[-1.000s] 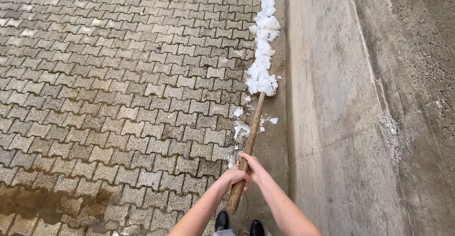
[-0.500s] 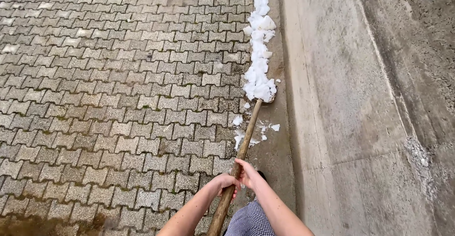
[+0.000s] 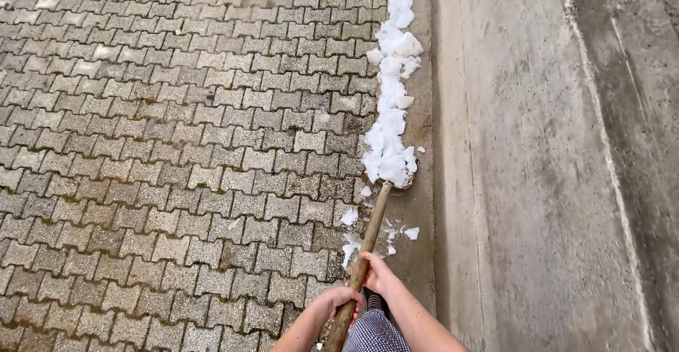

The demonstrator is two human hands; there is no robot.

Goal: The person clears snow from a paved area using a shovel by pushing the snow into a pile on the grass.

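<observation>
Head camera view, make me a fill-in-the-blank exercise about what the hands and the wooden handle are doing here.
1. Both hands, the left hand and the right hand, grip one wooden ____.
2. The far end of the wooden handle is buried in a long strip of white ____.
3. That white strip runs along the edge between the paving and a smooth ____ slab.
4. On the handle, the ____ hand sits farther from the person.

Missing words: handle; snow; concrete; right
</observation>
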